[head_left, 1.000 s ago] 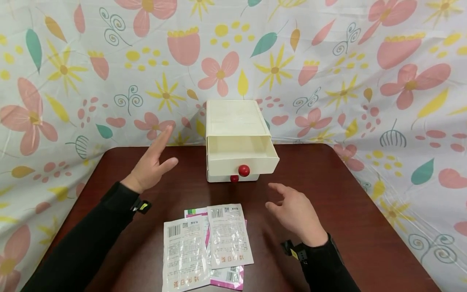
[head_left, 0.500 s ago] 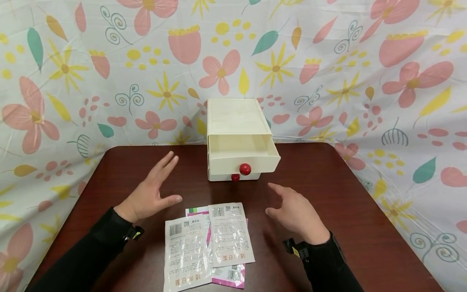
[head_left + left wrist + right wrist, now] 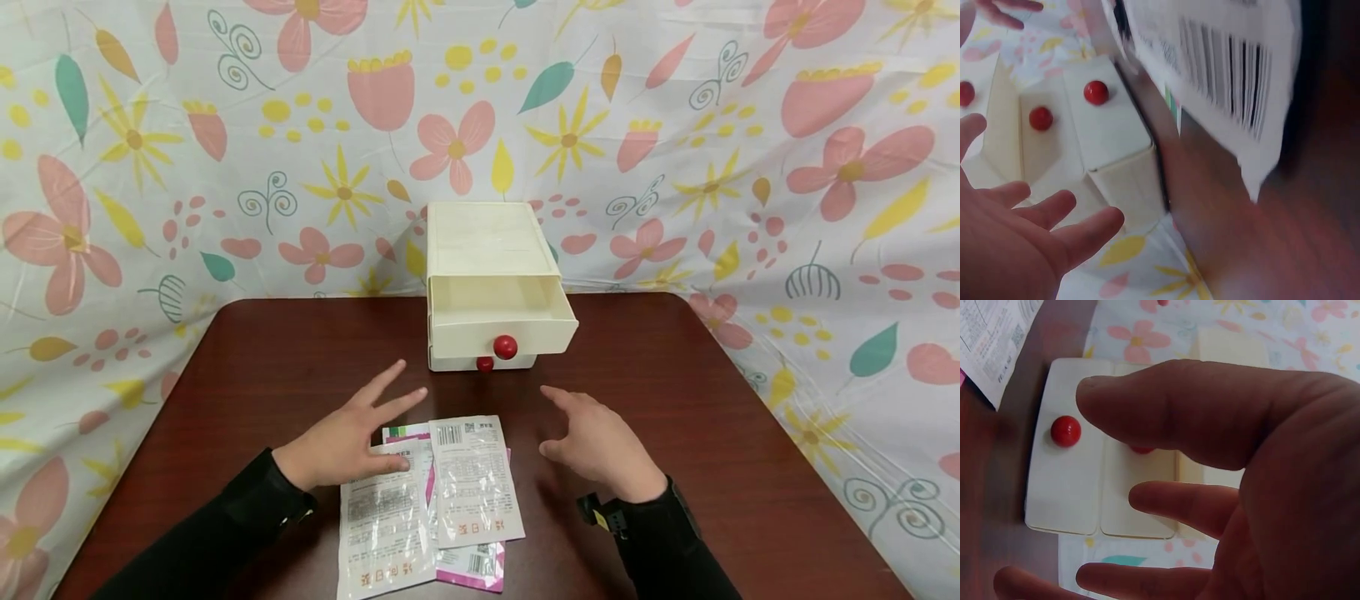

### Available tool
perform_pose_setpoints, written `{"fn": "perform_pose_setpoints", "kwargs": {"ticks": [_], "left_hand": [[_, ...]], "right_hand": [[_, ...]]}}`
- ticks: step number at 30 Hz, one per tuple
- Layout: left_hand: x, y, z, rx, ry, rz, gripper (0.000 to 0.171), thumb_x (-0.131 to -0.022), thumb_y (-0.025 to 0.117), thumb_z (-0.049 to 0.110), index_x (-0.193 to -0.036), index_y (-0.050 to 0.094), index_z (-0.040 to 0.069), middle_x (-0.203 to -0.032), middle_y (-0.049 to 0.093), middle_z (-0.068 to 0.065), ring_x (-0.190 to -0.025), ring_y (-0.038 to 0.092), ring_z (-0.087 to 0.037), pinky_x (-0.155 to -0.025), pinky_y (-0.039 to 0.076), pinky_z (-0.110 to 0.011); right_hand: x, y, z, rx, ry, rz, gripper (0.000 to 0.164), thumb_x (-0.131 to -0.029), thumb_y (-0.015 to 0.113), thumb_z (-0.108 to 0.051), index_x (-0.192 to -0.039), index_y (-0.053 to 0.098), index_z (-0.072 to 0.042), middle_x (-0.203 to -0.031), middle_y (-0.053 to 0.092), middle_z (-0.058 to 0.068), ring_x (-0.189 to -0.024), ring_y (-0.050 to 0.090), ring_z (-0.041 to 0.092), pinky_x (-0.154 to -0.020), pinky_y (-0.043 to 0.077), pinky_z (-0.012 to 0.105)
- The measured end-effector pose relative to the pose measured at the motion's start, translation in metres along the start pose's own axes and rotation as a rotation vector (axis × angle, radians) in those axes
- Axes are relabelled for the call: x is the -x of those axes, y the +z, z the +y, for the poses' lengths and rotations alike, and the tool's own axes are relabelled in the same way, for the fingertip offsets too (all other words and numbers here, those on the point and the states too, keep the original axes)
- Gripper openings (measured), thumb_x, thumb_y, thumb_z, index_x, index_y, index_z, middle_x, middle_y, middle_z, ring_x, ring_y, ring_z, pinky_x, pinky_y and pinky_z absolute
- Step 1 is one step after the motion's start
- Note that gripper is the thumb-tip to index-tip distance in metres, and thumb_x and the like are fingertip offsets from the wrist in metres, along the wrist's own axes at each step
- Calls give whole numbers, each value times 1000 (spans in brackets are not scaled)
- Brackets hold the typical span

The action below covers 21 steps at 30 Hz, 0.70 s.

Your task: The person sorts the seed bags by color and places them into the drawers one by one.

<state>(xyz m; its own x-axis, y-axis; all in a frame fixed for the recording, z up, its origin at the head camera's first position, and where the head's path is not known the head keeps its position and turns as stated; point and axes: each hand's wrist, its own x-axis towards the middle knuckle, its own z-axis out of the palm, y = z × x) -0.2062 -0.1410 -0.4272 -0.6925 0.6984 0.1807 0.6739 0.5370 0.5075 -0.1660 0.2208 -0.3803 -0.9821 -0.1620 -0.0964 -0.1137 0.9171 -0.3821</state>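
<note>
My left hand is spread above the top of the left white plastic packet, its fingers apart and holding nothing. Beside that packet lies a second white packet, printed side up with a barcode. Both overlap a pink-edged packet that is mostly hidden beneath them. To the right of the packets hovers my right hand, fingers extended and nothing in its grasp. In the left wrist view, a packet's barcode shows close up near the spread fingers.
A cream drawer box stands at the back of the dark wooden table. Its upper drawer, with a red knob, is pulled out; the lower one stays in. Behind hangs a flowered cloth.
My left hand has come down from beside the drawer box and moved right, over the left packet. The right hand has barely shifted. Packets and drawer stay where they were.
</note>
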Motion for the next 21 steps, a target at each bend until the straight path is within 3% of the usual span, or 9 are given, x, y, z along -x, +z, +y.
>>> {"fn": "perform_pose_setpoints", "kwargs": {"ticks": [7, 13, 21], "left_hand": [[-3, 8, 7, -66, 67, -51, 83, -84, 77, 52, -155, 38, 31, -166, 5, -2, -141, 32, -24, -93, 51, -33], [-5, 14, 15, -138, 78, -114, 77, -85, 75, 54, -151, 48, 25, -165, 12, -8, -140, 35, -24, -94, 49, -32], [-8, 21, 30, -282, 101, -167, 78, -83, 77, 54, -149, 50, 22, -159, 28, -14, -138, 38, -30, -107, 38, -51]], "right_hand": [[-1, 6, -3, 5, -10, -8, 76, -80, 81, -24, -148, 49, -10, -140, 53, 17, -125, 52, 35, -95, 47, 52], [0, 13, -7, -7, -5, -27, 75, -80, 81, -24, -147, 50, -11, -140, 54, 14, -124, 53, 32, -95, 47, 51], [-1, 24, -13, -4, -20, -41, 75, -79, 84, -24, -146, 52, -11, -137, 57, 11, -122, 55, 30, -92, 49, 48]]}}
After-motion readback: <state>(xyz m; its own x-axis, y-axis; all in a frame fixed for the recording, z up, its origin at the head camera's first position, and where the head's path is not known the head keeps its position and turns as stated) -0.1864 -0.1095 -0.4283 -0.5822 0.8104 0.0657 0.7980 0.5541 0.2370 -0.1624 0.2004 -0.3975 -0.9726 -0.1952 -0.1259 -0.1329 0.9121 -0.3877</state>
